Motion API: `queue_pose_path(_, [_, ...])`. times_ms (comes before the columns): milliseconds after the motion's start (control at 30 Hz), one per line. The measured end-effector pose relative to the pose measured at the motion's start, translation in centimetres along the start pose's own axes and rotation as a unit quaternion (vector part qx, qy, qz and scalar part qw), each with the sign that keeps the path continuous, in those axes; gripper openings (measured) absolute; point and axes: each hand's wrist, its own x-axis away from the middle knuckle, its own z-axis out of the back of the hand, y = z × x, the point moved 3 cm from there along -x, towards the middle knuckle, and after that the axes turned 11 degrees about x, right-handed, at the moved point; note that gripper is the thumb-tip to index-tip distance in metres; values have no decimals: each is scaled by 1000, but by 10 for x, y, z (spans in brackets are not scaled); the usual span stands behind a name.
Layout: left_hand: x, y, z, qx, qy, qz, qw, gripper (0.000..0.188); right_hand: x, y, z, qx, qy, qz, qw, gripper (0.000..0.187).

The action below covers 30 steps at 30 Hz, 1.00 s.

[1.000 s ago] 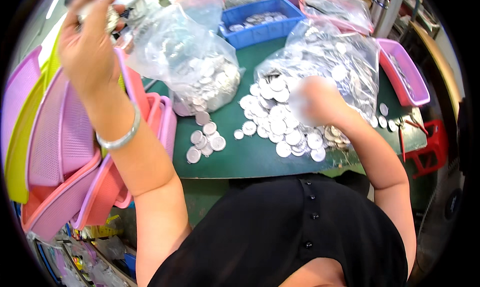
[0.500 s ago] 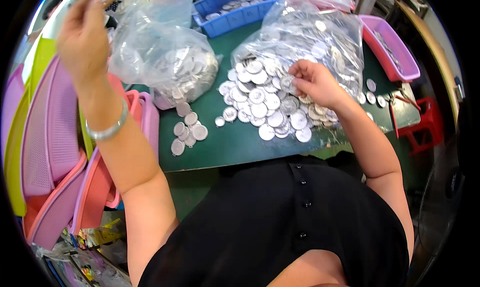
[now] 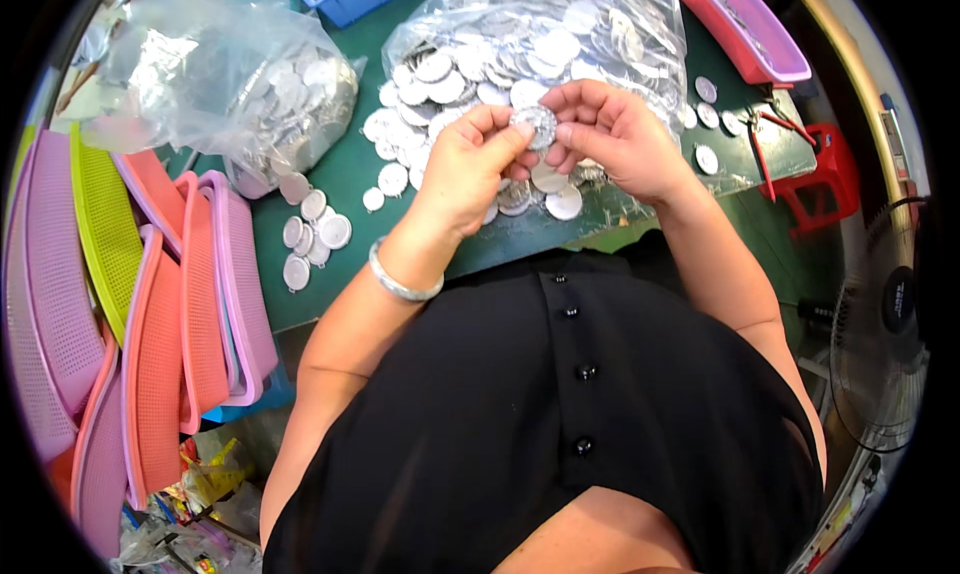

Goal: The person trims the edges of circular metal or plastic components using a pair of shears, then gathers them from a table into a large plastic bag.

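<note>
Over green bench [image 3: 348, 189], round silver metal disc [image 3: 540, 126] pinched by left grip [image 3: 468, 166], right grip [image 3: 625, 139]; may be dropped if loosened.

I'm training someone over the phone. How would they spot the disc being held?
Find the green table, then the heap of silvery discs in front of the right-hand clear bag. Over the heap, the left hand and right hand are close together. Pick the round disc pinched between them: only it is held, while its neighbours lie heaped.
</note>
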Motion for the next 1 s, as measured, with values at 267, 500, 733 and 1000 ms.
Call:
queue_pose_path(267, [25, -2, 18, 70, 48, 67, 994, 24, 35, 29, -9, 538, 55, 95, 836, 28])
queue_pose_path(500, [34, -15, 22, 40, 29, 85, 995, 25, 29, 36, -26, 629, 79, 84, 769, 24])
queue_pose_path(733, [36, -18, 16, 54, 35, 87, 994, 26, 32, 34, -13, 406, 158, 34, 899, 15])
queue_pose_path(1000, [30, -25, 8, 54, 31, 79, 995, 21, 44, 32, -26, 12, 53, -158, 986, 16])
